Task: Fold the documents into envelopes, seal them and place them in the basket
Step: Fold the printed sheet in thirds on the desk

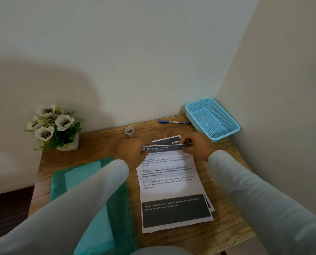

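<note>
A small stack of printed documents [170, 183] lies on the wooden desk [225, 214], white sheets with dark bands at top and bottom. My left hand [130, 150] pinches the far left corner of the top sheet, and my right hand [197, 144] pinches its far right corner. That far edge is lifted slightly off the sheets below. Teal envelopes [85, 181] lie to the left, partly under my left sleeve. A light blue mesh basket [211, 117] stands in the far right corner with nothing visible in it.
A roll of clear tape [129, 131] stands behind the papers, and a blue pen [173, 122] lies near the basket. A pot of white artificial flowers [52, 126] occupies the far left corner. Walls close the desk at the back and right.
</note>
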The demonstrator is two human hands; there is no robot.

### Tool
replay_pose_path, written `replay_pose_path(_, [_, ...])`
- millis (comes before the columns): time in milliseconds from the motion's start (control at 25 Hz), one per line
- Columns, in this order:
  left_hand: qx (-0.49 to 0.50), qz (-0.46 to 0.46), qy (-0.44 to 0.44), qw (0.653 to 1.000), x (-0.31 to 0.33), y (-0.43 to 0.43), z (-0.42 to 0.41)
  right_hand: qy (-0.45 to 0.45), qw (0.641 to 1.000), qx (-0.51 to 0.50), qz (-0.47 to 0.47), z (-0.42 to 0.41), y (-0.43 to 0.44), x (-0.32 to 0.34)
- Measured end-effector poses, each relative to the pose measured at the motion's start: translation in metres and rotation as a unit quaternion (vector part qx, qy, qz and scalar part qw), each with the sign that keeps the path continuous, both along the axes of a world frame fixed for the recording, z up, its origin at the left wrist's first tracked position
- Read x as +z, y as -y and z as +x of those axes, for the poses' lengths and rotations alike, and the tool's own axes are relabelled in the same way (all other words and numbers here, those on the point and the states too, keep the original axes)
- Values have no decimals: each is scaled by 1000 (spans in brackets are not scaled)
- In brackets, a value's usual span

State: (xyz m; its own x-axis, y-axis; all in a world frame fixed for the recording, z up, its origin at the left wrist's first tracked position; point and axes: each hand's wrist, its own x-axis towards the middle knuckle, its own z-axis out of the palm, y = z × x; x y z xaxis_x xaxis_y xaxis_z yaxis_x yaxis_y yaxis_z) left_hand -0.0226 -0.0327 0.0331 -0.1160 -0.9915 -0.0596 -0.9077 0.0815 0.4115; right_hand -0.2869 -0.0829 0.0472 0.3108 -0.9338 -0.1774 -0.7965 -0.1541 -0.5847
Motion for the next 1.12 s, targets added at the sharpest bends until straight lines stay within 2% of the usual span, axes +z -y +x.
replay_pose_path(200, [-64,1,87,994,2,-10,-20,-170,976,133,-40,22,-13,5])
replay_pose_path(440, [-105,6,110,988,-18,-41,-33,-200,958,185,-92,35,-49,-21])
replay_pose_path(640, [-100,23,123,987,-41,-56,-32,-185,964,167,-95,29,-73,-50])
replay_pose_path(760, [-104,9,143,984,-45,-59,-35,-171,966,146,-128,32,-81,-61])
replay_pose_path(840, [-103,3,152,983,-45,-57,-40,-187,962,126,-153,39,-84,-68])
replay_pose_path(960, [-85,4,174,981,-46,-56,-48,-227,958,94,-146,53,-90,-77])
replay_pose_path(1120, [-40,32,177,983,-47,-58,-30,-237,957,73,-148,48,-86,-79])
